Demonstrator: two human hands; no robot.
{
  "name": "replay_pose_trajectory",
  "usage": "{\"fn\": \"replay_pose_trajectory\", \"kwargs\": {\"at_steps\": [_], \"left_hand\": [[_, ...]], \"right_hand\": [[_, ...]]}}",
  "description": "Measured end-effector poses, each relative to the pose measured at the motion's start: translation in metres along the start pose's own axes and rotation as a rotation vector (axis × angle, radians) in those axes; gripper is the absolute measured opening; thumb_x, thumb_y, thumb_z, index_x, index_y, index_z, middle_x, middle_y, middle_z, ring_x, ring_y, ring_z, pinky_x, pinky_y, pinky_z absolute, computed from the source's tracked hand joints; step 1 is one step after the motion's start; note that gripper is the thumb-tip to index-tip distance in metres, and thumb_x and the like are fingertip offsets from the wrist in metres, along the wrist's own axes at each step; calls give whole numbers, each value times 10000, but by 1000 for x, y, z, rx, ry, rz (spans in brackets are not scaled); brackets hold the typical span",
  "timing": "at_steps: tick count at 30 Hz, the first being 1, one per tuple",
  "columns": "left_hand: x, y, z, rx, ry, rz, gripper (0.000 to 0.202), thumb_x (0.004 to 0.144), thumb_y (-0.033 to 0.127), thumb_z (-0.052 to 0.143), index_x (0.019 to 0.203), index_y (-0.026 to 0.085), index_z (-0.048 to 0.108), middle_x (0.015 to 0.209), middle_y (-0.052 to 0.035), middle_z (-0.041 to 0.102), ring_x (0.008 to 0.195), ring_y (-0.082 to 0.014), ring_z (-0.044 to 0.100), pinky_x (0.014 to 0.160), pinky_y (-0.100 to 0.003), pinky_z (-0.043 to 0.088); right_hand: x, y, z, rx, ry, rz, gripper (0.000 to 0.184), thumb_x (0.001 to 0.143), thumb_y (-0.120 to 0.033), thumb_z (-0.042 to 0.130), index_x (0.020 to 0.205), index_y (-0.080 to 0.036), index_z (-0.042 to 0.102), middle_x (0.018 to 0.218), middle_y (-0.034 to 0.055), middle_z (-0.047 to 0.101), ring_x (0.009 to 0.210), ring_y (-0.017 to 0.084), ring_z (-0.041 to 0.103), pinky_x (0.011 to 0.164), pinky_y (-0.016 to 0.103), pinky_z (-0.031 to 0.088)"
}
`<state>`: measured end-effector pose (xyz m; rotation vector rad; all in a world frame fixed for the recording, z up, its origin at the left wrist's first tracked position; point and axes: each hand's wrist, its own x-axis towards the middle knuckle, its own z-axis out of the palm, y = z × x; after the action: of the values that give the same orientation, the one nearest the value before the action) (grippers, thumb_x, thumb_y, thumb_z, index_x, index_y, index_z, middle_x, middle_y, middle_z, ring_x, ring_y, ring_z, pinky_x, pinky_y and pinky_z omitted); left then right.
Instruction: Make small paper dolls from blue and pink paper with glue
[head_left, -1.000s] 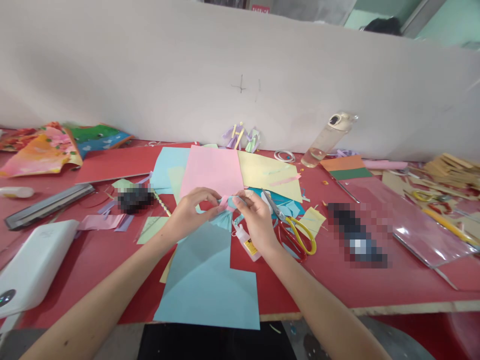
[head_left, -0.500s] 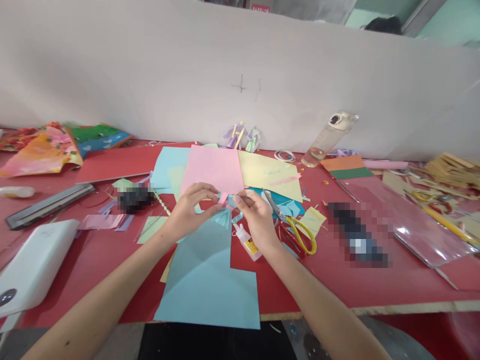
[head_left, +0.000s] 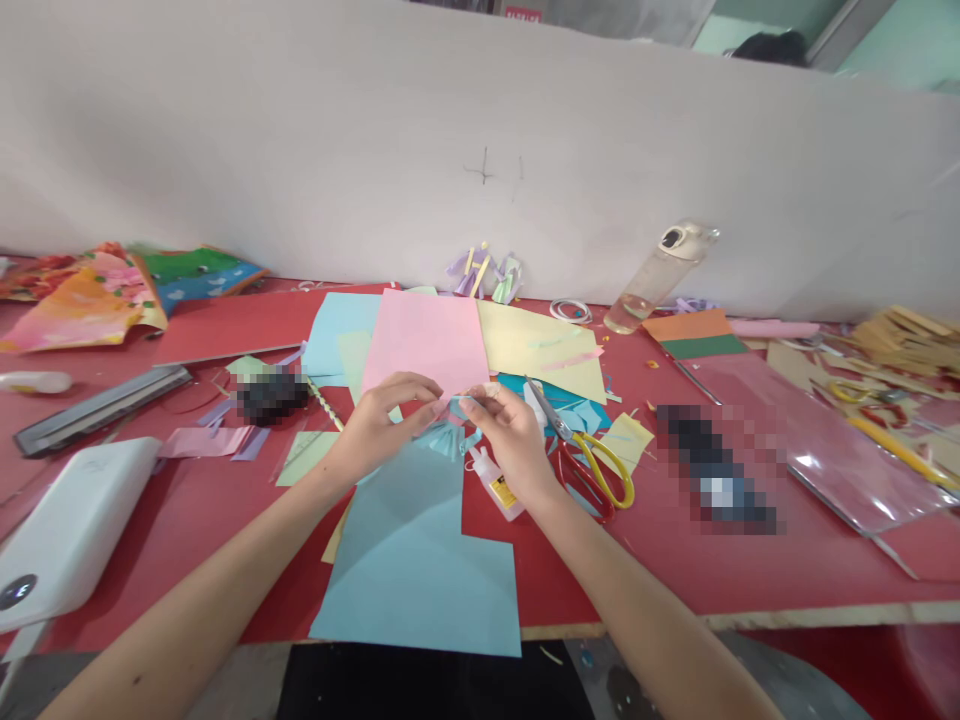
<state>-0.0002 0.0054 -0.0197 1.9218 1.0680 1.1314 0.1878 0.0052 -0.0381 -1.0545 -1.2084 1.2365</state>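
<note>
My left hand [head_left: 391, 422] and my right hand [head_left: 508, 432] meet above the blue sheet [head_left: 424, 560], both closed on a small pleated blue paper figure [head_left: 444, 440]. Its fan-like skirt hangs below the fingertips; the upper part is mostly hidden, with a bit of pink beside it. A glue bottle [head_left: 498, 485] with a yellow label lies beneath my right wrist. Just right of that hand rest scissors [head_left: 589, 465] with one yellow and one red handle. Past my fingers lies a pink sheet [head_left: 427, 335].
Two small paper figures [head_left: 480, 272] lean on the white partition [head_left: 315, 150]. A tilted water bottle [head_left: 652, 280] stands at the back right. To the left are a white power bank [head_left: 82, 530] and a grey stapler-like bar [head_left: 105, 408]. A clear plastic folder [head_left: 840, 440] lies right.
My fingers have drawn closer together over the blue paper figure. Its pink strip, plain to see before, is now mostly covered, and the skirt has turned slightly leftward.
</note>
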Motion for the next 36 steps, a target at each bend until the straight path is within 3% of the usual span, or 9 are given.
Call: {"fn": "replay_pose_trajectory", "kwargs": {"at_steps": [9,16,23,36], "left_hand": [[0,0,2,-2,38,-4,172,902,354,682,785,229,706,976,-50,715,950,-213,666,872,-350,494],[0,5,5,-51,49,3,237,916,353,665,729,208,663,992,-68,710,942,-208,669,878,-352,512],[0,3,2,-48,23,70,86,887,302,711,903,219,727,999,-76,722,950,-220,676,861,-361,521],[-3,2,4,-11,102,-2,154,851,338,746,779,221,677,956,-47,734,905,-210,690,835,-343,513]], "right_hand": [[-2,-4,1,7,-76,30,213,781,-437,758,846,-247,688,825,-9,711,749,176,702,680,289,547],[-3,-7,2,-19,-96,-5,210,782,-427,769,842,-240,692,855,0,722,820,182,695,734,293,544],[-3,-7,2,-12,-93,-38,184,798,-410,764,845,-246,696,849,-11,717,813,167,689,754,289,538],[-2,-5,2,22,-67,-23,169,763,-406,785,829,-264,722,906,7,734,914,199,688,821,323,549]]}}
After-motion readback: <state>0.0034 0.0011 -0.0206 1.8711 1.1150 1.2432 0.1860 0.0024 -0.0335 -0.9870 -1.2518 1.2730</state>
